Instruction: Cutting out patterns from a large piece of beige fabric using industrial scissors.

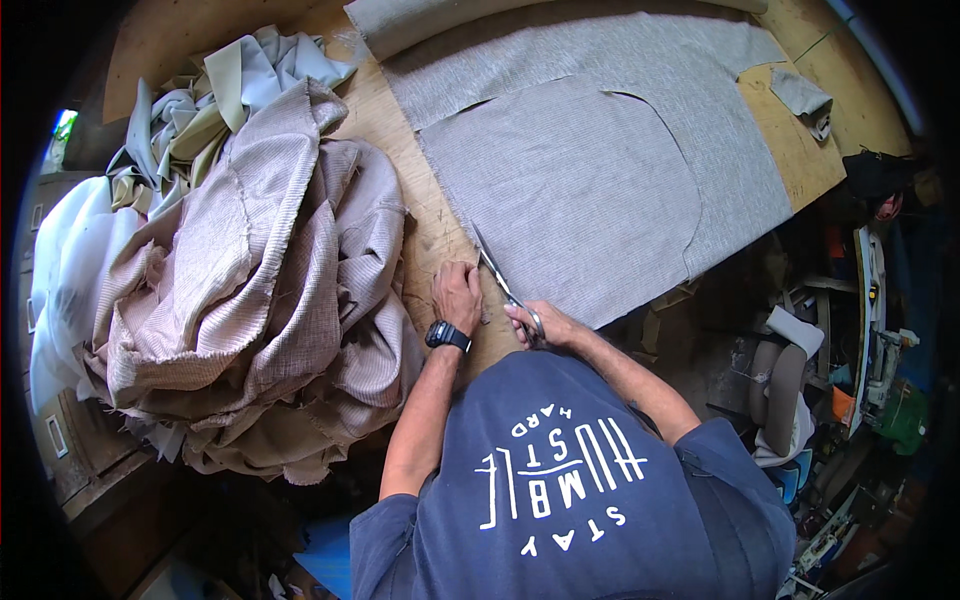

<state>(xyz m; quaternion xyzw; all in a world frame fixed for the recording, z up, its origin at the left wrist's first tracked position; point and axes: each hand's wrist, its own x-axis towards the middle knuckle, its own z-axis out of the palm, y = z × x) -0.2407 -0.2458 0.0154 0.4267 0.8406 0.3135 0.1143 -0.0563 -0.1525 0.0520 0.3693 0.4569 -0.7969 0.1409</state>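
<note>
My right hand [538,326] is closed round the handles of a pair of metal scissors [493,262]. Their long blades point away from me, along the left edge of a grey ribbed fabric piece [570,190] lying flat on the wooden table. Close to the blades, my left hand [458,297] rests at the table with its fingers bent together. What its fingertips pinch, if anything, is hidden. A narrow scrap [486,308] shows beside it. The cut outline of the fabric piece curves at its far right, and more of the same grey cloth [745,150] surrounds it.
Left of my hands rises a heap of pinkish-beige fabric [240,280], with pale cloth pieces [255,75] behind it and white material [75,280] beside it. A fabric roll [440,18] lies at the far edge. A folded scrap [803,100] sits far right; clutter fills the floor at right.
</note>
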